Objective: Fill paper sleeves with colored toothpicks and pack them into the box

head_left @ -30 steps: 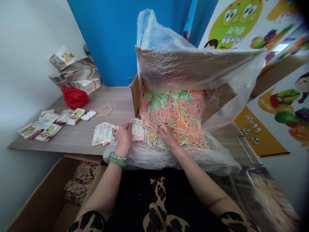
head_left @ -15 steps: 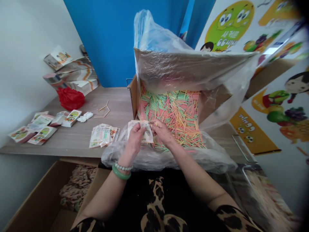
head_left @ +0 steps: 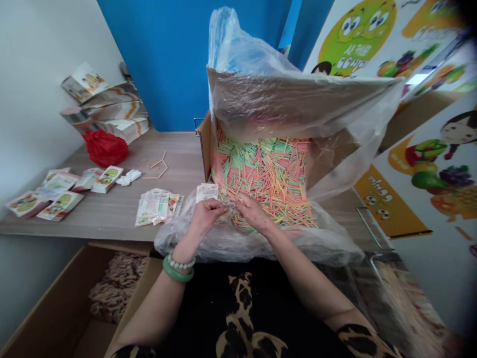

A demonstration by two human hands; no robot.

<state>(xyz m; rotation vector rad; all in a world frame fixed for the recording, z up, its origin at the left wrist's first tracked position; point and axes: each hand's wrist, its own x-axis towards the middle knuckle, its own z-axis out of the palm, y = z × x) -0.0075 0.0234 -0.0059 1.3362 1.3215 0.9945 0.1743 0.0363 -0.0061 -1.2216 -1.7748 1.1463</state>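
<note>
My left hand (head_left: 204,215) and my right hand (head_left: 253,213) pinch a small clear packet (head_left: 228,205) between them, over the front of the plastic-lined box. Behind my left fingers stands a printed sachet (head_left: 207,192), partly hidden; whether my left hand also holds it is unclear. Colourful thin sticks (head_left: 268,179) fill the box beyond my hands. A crumpled plastic liner (head_left: 238,251) hangs over its front edge. To the left, a small pile of printed sachets (head_left: 157,206) lies on the table.
On the table (head_left: 149,144) are a red plastic bag (head_left: 105,148), small boxes (head_left: 107,179), a white tissue (head_left: 128,177), loose sticks (head_left: 160,171) and stacked cartons (head_left: 122,114). An open cardboard box (head_left: 63,298) stands below left. A printed panel (head_left: 402,189) is at right.
The flat sachet held between my hands has given way to a small clear packet, seen edge-on. My left hand has moved slightly down and left, and its bracelets have shifted the same way.
</note>
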